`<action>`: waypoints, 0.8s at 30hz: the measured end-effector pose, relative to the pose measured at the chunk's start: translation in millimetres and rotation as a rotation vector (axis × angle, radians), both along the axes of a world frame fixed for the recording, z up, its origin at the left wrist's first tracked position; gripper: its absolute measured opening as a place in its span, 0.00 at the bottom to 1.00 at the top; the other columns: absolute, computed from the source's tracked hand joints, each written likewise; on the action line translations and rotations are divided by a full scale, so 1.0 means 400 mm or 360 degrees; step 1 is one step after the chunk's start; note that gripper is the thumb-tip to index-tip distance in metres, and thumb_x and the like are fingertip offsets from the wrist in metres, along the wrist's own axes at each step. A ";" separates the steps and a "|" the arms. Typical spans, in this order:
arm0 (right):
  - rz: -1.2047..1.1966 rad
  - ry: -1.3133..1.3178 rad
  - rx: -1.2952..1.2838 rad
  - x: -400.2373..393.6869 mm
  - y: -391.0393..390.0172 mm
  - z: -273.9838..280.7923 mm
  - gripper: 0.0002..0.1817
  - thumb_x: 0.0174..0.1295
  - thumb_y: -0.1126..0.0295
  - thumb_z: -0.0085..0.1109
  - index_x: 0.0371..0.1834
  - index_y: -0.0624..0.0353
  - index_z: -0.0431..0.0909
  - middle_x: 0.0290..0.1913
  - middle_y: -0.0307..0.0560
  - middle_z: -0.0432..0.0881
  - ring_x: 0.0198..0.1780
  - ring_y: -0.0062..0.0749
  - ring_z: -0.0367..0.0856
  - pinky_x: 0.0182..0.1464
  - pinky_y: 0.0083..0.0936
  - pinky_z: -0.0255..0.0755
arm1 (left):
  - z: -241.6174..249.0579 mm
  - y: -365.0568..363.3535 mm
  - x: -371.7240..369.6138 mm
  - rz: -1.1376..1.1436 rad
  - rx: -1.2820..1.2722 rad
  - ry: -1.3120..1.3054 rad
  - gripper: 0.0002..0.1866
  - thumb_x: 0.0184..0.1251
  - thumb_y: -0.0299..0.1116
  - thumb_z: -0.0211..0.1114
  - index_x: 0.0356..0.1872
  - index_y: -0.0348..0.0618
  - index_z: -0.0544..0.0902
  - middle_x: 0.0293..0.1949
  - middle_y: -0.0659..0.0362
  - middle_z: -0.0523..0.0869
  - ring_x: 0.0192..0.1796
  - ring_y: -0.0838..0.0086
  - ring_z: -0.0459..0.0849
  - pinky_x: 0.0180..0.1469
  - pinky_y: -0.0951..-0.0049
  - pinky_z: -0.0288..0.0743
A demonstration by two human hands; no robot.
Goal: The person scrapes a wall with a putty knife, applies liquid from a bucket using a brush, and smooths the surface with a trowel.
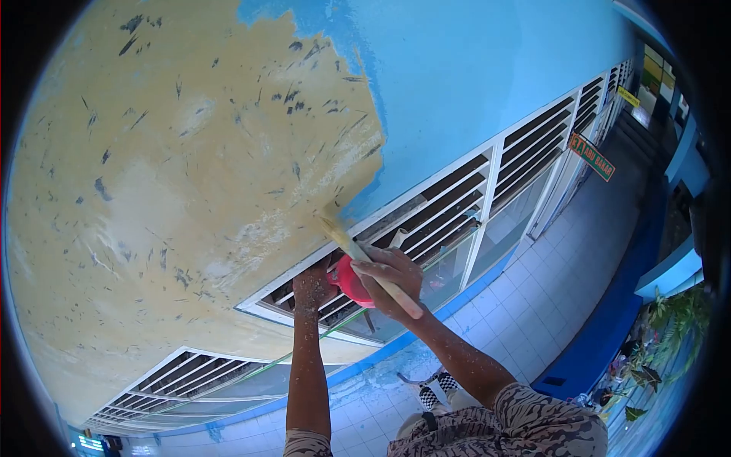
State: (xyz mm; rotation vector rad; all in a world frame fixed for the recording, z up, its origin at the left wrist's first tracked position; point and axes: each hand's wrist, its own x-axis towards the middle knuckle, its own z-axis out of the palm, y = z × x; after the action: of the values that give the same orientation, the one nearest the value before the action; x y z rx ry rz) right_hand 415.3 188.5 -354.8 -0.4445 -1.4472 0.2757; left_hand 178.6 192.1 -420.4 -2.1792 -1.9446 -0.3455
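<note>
My right hand is closed around the wooden handle of a paintbrush. The brush slants up to the left, its pale bristles at the lower edge of the tan wall, close to the blue paint. Beside it, my left hand is closed at the side of a pink-red plastic container, in front of the window slats. Its fingers are partly hidden, and the container's contents do not show. Pale specks dot both forearms. The tan surface has dark scuffs and whitish patches.
White-framed louvred windows run along under the wall, with another louvred window at lower left. A green and red sign juts out at right. Far below lie a tiled floor, checkered shoes and plants.
</note>
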 end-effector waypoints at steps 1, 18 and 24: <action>0.0008 -0.0001 -0.0007 -0.009 -0.033 -0.022 0.10 0.56 0.76 0.74 0.42 0.54 0.89 0.47 0.52 0.90 0.37 0.34 0.87 0.38 0.27 0.81 | -0.002 -0.004 -0.003 0.0008 -0.0007 -0.0001 0.43 0.47 0.43 0.75 0.71 0.53 0.74 0.68 0.45 0.77 0.72 0.45 0.71 0.74 0.44 0.60; 0.0260 -0.0409 -0.1204 0.062 -0.100 -0.194 0.22 0.55 0.77 0.73 0.55 0.64 0.83 0.48 0.49 0.87 0.46 0.32 0.87 0.40 0.26 0.84 | -0.023 0.003 -0.010 0.0018 0.0030 0.0000 0.45 0.47 0.45 0.73 0.73 0.57 0.73 0.68 0.41 0.76 0.72 0.44 0.72 0.74 0.40 0.59; 0.0455 0.0375 -0.2019 0.186 -0.079 -0.252 0.18 0.61 0.75 0.68 0.54 0.68 0.83 0.43 0.51 0.87 0.30 0.28 0.85 0.30 0.24 0.84 | -0.035 0.009 -0.017 0.0001 0.0098 0.0104 0.46 0.46 0.46 0.74 0.74 0.53 0.72 0.65 0.41 0.79 0.69 0.45 0.76 0.72 0.42 0.65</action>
State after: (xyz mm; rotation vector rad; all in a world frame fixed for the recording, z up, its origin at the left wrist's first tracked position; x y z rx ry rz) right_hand 489.6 156.9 -455.4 -1.1620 -0.9449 1.4515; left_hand 171.7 195.8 -434.2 -2.1242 -1.8751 -0.3250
